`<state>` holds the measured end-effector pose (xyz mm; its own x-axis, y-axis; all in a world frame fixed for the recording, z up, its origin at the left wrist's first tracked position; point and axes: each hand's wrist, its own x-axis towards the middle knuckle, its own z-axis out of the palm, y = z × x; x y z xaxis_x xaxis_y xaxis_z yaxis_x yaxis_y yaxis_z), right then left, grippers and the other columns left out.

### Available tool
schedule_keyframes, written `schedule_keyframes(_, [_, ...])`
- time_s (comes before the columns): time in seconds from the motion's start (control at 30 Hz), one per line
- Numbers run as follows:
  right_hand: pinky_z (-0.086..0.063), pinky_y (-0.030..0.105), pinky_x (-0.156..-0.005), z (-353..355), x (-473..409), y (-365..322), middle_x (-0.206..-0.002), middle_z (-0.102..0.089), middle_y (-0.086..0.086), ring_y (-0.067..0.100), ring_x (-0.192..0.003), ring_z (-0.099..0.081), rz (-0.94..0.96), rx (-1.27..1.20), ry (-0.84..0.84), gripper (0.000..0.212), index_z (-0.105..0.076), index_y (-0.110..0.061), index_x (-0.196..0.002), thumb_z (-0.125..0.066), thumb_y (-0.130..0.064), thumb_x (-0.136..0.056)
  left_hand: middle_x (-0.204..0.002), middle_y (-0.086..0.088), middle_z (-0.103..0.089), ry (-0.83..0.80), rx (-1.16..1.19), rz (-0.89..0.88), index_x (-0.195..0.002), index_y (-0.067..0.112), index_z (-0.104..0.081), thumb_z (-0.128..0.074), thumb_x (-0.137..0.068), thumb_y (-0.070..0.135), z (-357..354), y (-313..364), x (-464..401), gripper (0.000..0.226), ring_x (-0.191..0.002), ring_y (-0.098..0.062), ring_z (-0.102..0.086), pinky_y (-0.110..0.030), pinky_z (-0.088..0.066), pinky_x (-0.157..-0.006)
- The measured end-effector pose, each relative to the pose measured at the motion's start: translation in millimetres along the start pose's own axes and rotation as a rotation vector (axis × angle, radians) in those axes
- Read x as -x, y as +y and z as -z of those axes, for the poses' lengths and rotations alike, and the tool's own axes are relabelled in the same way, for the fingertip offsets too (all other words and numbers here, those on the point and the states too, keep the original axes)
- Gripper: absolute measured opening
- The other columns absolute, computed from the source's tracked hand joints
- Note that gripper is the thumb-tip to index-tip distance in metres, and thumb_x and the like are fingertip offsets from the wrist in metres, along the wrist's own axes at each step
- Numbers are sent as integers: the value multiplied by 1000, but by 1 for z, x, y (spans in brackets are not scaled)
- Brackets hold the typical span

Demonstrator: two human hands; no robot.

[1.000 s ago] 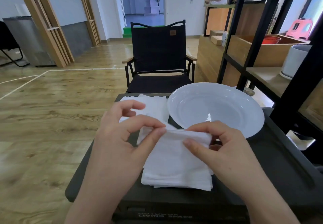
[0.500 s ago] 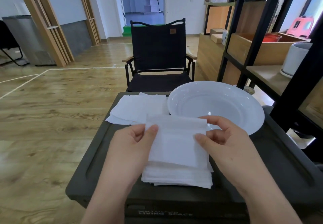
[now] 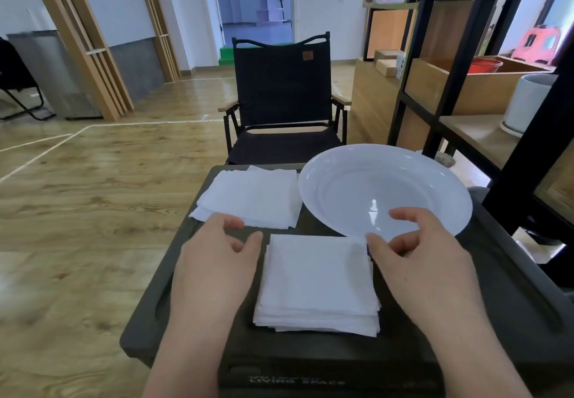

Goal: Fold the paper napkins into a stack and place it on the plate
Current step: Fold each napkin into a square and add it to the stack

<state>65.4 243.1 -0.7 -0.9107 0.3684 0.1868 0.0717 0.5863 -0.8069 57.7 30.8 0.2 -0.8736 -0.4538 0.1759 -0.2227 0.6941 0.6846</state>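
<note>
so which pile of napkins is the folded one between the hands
The near stack, small and square, between the left hand and right hand. The far pile, left of the plate, lies wider and flatter.

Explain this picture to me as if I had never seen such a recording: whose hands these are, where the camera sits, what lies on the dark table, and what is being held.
There is no machine here. A person wears a wide-angle camera on the head, so you look forward and down at their own two bare hands.

In front lies a dark table top. On it, nearest the person, sits a stack of folded white paper napkins. Further back on the left lies a loose pile of unfolded white napkins, and to the right a round white plate, with nothing on it yet.

The left hand and right hand sit on either side of the folded stack, fingers relaxed. Neither holds anything. A black folding chair stands behind the table.
</note>
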Motion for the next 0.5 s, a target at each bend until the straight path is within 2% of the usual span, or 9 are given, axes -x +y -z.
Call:
schedule_keyframes(0.07, [-36,13,-51,-1,-1,-1,-71,-59,-16,1,-63,-56,11,-29,58,41,-52,-36,-117,-72,-40,-82,-84,17,-65,44,-14,-142,-105,35,-57,-67,-86,32,-6,4,-22,22,-74,0,-59,-20,-38,-55])
schedule_keyframes(0.1, [-37,13,-52,-2,-2,-2,-74,-59,-17,1,-64,-56,14,-46,58,39,-52,-37,-116,-72,-39,-83,-97,17,-64,-5,-57,-233,-110,33,-58,-68,-86,27,-11,8,-35,26,-83,-2,-58,-19,-42,-63])
schedule_keyframes(0.17, [-38,14,-52,-4,-2,-4,-75,-58,-17,2,-66,-57,21,-82,36,35,-52,-38,-113,-72,-37,-83,-117,11,-60,-224,-191,-416,-117,31,-59,-72,-84,24,-25,16,-58,36,-106,-9,-55,-24,-46,-86])
schedule_keyframes(0.23, [-37,13,-52,-6,-2,-6,-76,-58,-19,3,-65,-57,33,-114,18,32,-52,-39,-109,-72,-36,-84,-123,9,-59,-439,-304,-536,-116,31,-63,-75,-83,30,-36,22,-73,35,-117,-13,-50,-33,-43,-101])
schedule_keyframes(0.3, [-36,12,-51,-6,-3,-7,-76,-57,-20,3,-65,-57,41,-151,9,31,-51,-41,-106,-72,-35,-84,-117,6,-62,-492,-365,-581,-106,31,-70,-74,-83,38,-44,23,-81,25,-113,-15,-51,-37,-45,-100])
schedule_keyframes(0.4, [-38,12,-51,-2,-7,-6,-79,-58,-22,2,-67,-58,45,-204,13,29,-52,-42,-105,-71,-35,-85,-107,5,-63,-374,-421,-639,-91,31,-74,-72,-85,41,-51,23,-87,12,-105,-15,-52,-35,-50,-90])
schedule_keyframes(0.5, [-39,12,-51,0,-9,-3,-81,-59,-22,2,-68,-59,59,-230,30,28,-53,-42,-105,-70,-33,-85,-107,6,-65,-330,-420,-646,-87,30,-76,-70,-87,34,-53,25,-85,7,-105,-13,-55,-31,-50,-90])
